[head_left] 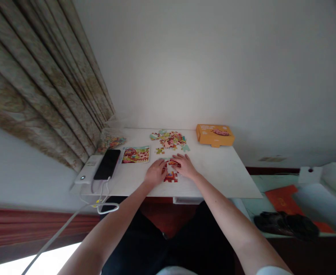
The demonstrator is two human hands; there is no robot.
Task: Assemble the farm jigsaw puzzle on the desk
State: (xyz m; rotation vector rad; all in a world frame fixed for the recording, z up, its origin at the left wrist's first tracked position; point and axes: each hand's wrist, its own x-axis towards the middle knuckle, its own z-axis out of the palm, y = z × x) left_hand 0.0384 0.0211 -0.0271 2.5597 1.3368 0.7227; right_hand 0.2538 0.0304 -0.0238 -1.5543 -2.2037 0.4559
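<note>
My left hand (155, 172) rests low over the white table, fingers and thumb closed about a red-brown jigsaw puzzle piece (165, 167) that it partly covers. Across from it, my right hand (185, 167) has a second puzzle piece (173, 163), red and orange, between thumb and fingers. Both pieces lie at the tabletop, close to each other. Just below them, nearer to me, lie joined red puzzle pieces (171, 177) with a blue and yellow detail. The fingertips hide some of the piece edges.
A heap of loose puzzle pieces (172, 140) lies behind my hands. Left of it are a farm picture card (135, 154), a bag of pieces (113, 142), a black phone (107, 164) and a white cable (109, 208). An orange box (215, 135) stands back right on the table (222, 175).
</note>
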